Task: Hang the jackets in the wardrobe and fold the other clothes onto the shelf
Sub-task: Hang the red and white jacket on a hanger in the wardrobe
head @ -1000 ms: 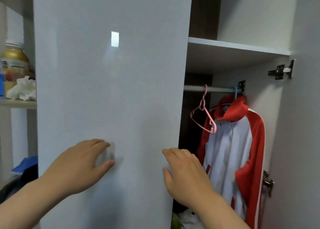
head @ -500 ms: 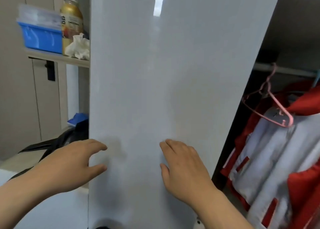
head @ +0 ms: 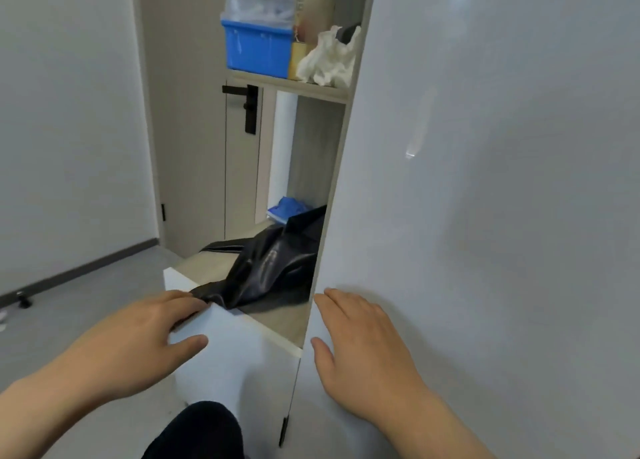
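Wardrobe door (head: 485, 216) has swung across; rail + red jacket gone from my view. Right hand (head: 360, 351) flat on it, grasping nothing. Left hand (head: 138, 337) released too, fingertips at black jacket (head: 270, 271) heaped on table (head: 277, 321). Prob next to hang.

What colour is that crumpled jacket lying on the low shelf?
Black and shiny, like leather; the jacket shows in the head view, the only one.

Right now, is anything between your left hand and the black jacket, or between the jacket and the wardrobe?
Nothing separates the left hand from the black jacket; fingertips are at its edge. The white door, under the right hand, blocks the wardrobe.
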### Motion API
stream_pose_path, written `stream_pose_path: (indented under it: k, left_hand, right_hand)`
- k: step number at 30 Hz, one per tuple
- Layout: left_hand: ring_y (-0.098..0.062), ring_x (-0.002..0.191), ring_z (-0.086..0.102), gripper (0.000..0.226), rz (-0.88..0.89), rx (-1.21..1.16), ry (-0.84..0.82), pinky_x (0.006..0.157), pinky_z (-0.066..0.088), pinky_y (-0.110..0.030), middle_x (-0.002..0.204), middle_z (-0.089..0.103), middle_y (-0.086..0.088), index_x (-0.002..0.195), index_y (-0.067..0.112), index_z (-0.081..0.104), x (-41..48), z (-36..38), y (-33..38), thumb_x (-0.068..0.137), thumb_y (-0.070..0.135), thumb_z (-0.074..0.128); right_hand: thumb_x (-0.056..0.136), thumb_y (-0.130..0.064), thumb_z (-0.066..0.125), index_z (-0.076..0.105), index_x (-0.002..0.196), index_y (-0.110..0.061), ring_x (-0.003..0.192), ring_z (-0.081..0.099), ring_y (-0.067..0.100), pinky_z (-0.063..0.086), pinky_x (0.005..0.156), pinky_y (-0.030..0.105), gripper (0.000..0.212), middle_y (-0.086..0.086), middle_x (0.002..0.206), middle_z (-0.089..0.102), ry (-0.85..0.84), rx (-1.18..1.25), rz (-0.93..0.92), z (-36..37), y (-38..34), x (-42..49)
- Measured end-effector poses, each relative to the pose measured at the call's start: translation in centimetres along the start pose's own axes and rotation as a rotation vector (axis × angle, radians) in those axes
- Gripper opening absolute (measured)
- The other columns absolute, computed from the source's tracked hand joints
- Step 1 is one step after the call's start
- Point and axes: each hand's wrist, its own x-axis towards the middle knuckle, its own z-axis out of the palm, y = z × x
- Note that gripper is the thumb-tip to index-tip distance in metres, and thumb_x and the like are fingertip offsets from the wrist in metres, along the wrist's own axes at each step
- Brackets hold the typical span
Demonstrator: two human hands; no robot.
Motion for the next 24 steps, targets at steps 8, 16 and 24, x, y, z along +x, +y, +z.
stream_pose_path:
  k: [8, 16, 24]
  left_hand:
    - [0.003, 0.126, 0.045, 0.054, -0.197, 0.024, -0.063, 0.101, 0.036, -0.015, 0.135, 0.037, 0.035, 0.138, 0.046, 0.043, -3.4, 0.5, -6.0, 0.088, 0.065, 0.049]
    - [-0.002, 0.134, 0.04, 0.057, -0.337, 0.058, -0.059, 0.11, 0.032, -0.021, 0.149, 0.037, 0.02, 0.143, 0.041, 0.039, -3.3, 0.9, -11.5, 0.091, 0.063, 0.047]
    - [-0.013, 0.136, 0.044, 0.068, -0.419, 0.145, -0.134, 0.111, 0.032, -0.026, 0.151, 0.042, 0.006, 0.15, 0.024, 0.036, 3.5, 6.9, -21.0, 0.092, 0.054, 0.053]
  right_hand:
    - [0.081, -0.039, 0.063, 0.061, 0.131, -0.019, 0.12, 0.06, 0.016, 0.048, 0.098, 0.03, 0.055, -0.003, 0.133, 0.061, -0.016, 0.06, -0.05, 4.2, -3.3, 4.3]
    - [0.098, -0.043, 0.044, 0.027, 0.154, -0.026, 0.146, 0.021, 0.01, 0.017, 0.117, 0.026, 0.061, -0.01, 0.159, 0.026, -0.062, 0.188, -0.189, 11.2, -8.5, 11.5]
    - [0.074, -0.029, 0.077, 0.065, 0.116, -0.011, 0.108, 0.063, 0.031, 0.051, 0.082, 0.046, 0.047, 0.007, 0.118, 0.065, -0.218, 0.096, -0.162, 20.0, -12.2, 21.4]
